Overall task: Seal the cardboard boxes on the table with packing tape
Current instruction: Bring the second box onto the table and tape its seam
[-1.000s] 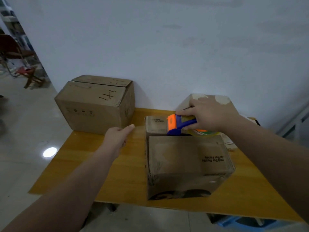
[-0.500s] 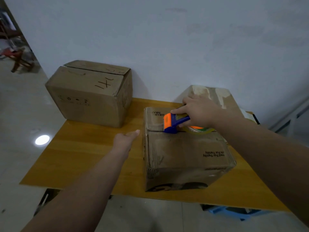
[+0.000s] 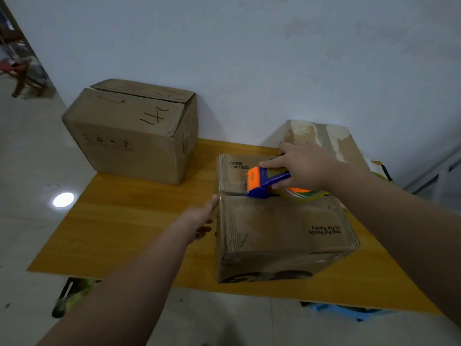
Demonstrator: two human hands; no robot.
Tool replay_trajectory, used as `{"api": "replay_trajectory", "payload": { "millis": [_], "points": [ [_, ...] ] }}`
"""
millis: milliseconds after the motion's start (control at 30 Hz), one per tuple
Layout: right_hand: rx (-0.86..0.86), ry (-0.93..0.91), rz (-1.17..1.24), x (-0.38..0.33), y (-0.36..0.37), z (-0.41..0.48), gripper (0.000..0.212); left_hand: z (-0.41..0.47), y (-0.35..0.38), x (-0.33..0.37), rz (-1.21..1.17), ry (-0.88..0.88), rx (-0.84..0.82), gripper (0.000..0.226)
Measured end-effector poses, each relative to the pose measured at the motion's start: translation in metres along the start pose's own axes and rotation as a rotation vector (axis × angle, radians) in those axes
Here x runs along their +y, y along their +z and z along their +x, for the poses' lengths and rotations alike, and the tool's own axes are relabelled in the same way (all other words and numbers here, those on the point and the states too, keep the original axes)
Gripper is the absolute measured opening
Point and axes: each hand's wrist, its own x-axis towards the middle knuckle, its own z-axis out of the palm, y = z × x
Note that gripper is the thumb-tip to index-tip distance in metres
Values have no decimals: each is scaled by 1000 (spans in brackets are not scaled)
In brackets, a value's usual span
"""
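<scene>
Counter: a yellow-orange wooden counter (image 3: 139, 221) stands against a pale wall and carries three boxes.
Near box: a brown cardboard box with printed lettering on its top (image 3: 282, 226) sits at the counter's near edge, toward the right side. Its top flaps are folded down and a dark seam runs across the top.
Dispenser: a blue and orange plastic tape dispenser (image 3: 262, 182) lies on top of the near box. Its orange head rests on the seam near the box's left end, and a roll of clear tape (image 3: 305, 192) shows behind the head.
Right hand: the right hand (image 3: 306, 168) is curled round the dispenser's blue handle and grips it from above.
Left hand: the left hand (image 3: 199, 218) holds nothing. One straight fingertip touches the upper left edge of the near box, and the other fingers are loosely bent beside its left wall.
Far left box: a larger brown cardboard box with black handwritten marks (image 3: 134, 131) sits at the counter's far left corner, hanging over the left edge, flaps closed.
Far right box: a brown cardboard box with pale torn patches (image 3: 321, 138) stands at the far right corner, behind the right hand.
</scene>
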Motion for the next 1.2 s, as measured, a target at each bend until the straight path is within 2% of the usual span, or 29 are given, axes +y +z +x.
{"api": "replay_trajectory", "payload": {
  "millis": [67, 133, 167, 200, 233, 267, 333, 400, 467, 533, 567, 667, 767, 867, 967, 1100, 1200],
  "points": [
    [5, -2, 9, 1, 1, 0, 64, 1, -2, -6, 73, 17, 66, 54],
    [14, -5, 0, 2, 2, 0, 65, 0, -2, -6, -17, 209, 260, 51],
    [15, -6, -4, 2, 3, 0, 65, -4, 1, -4, -121, 359, 274, 46],
    [16, -7, -1, 2, 3, 0, 65, -13, 5, 0, -227, 469, 185, 45],
    [13, -7, 7, 2, 3, 0, 65, -22, 12, 4, -280, 507, 46, 53],
    [11, -8, 17, 3, 3, 0, 65, -27, 18, 5, -265, 488, -85, 68],
    [13, -10, 28, 3, 2, 0, 65, -27, 24, -1, -196, 373, -238, 101],
    [25, -9, 32, 5, 2, -1, 65, -22, 22, -4, -178, 324, -287, 123],
    [33, -7, 39, 6, 3, -2, 65, -19, 16, 2, -12, 408, -197, 135],
    [24, -5, 52, 6, 2, -2, 65, -14, 10, 10, 204, 591, -86, 133],
    [19, -4, 68, 6, 1, -2, 64, -13, 7, 14, 260, 655, -101, 130],
    [34, 19, 277, 10, -11, -5, 62, -8, 1, 20, 343, 682, -194, 117],
    [53, 36, 481, 17, -26, -10, 60, -3, -5, 27, 562, 731, -100, 106],
    [18, 2, 282, 13, -30, -13, 64, 1, -11, 35, 818, 766, -14, 107],
    [32, -27, 96, 7, -24, -16, 67, 2, -12, 37, 903, 783, 26, 114],
    [13, -60, 47, 3, -11, -15, 68, -13, -6, 36, 971, 901, 128, 97],
    [-3, -73, 51, 4, -6, -15, 70, -38, 11, 36, 1013, 874, 136, 103]
  ]
}}
